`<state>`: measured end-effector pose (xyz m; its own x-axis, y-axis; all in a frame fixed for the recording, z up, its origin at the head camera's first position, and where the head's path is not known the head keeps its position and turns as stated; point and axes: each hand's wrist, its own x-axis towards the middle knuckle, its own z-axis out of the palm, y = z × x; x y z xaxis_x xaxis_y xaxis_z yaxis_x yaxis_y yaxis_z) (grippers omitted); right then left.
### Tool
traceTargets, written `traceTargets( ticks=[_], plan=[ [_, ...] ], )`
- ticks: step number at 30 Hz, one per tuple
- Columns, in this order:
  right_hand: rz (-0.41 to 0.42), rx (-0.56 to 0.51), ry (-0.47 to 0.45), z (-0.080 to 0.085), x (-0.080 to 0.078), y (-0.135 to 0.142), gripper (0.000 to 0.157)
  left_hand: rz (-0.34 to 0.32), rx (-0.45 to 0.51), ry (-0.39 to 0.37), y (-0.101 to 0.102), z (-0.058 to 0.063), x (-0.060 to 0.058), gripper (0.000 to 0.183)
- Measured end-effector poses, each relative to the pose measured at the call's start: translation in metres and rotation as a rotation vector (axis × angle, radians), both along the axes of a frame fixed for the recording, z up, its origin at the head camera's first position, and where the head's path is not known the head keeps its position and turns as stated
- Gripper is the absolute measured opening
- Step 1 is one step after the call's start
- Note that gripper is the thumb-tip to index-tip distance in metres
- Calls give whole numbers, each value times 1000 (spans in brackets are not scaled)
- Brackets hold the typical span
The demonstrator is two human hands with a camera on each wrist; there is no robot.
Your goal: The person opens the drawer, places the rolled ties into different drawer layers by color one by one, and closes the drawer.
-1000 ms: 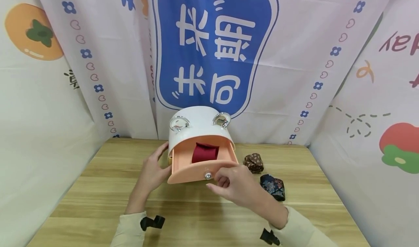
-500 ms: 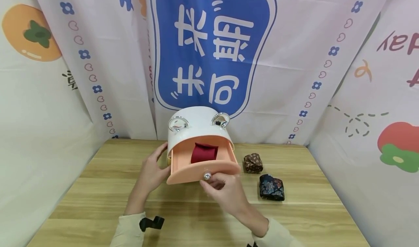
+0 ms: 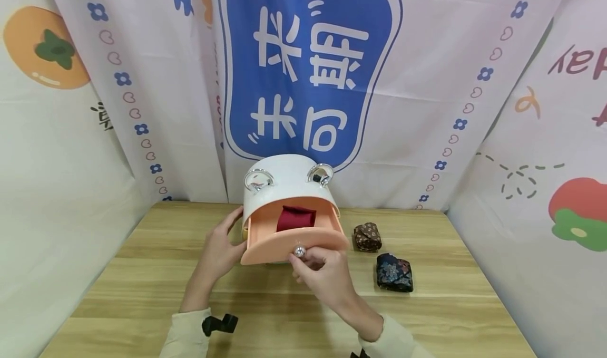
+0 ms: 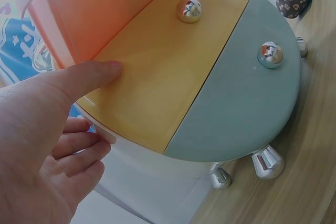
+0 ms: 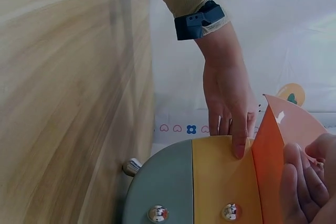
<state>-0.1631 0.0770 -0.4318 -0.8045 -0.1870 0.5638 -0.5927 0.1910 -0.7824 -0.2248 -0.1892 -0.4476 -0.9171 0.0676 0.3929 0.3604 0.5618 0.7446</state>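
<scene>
A white rounded mini drawer cabinet (image 3: 284, 181) stands on the table with its top pink drawer (image 3: 265, 248) pulled out. Inside that drawer lies a rolled dark red cloth (image 3: 296, 219), which looks like a necktie. My right hand (image 3: 327, 279) pinches the drawer's silver knob (image 3: 299, 251) between thumb and fingers. My left hand (image 3: 220, 252) braces the cabinet's left side. In the left wrist view its straight thumb rests on the yellow drawer front (image 4: 157, 87), with the other fingers beside the white casing. Under the yellow front sits a flush grey-green drawer front (image 4: 236, 93).
Right of the cabinet lie a brown patterned roll (image 3: 367, 236) and a dark blue floral roll (image 3: 394, 272), both like rolled neckties. Printed cloth (image 3: 403, 136) hangs close behind the cabinet. The wooden table (image 3: 156, 273) extends in front.
My right hand has moved left from beside the knob and taken hold of it. The pink drawer front has tilted slightly upward. My left hand stays in place.
</scene>
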Motion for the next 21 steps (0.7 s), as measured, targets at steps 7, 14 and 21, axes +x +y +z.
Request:
traceTargets(
  ticks=[7,14,21],
  plan=[
    [-23,20,-30,3,-7,-1,18,10,0,-1,1,1,0,80],
    [-25,26,-21,5,-18,-2,21,11,-5,-11,0,0,-1,84],
    [-55,57,2,4,-28,-3,24,17,-6,-29,1,0,-1,83]
  ],
)
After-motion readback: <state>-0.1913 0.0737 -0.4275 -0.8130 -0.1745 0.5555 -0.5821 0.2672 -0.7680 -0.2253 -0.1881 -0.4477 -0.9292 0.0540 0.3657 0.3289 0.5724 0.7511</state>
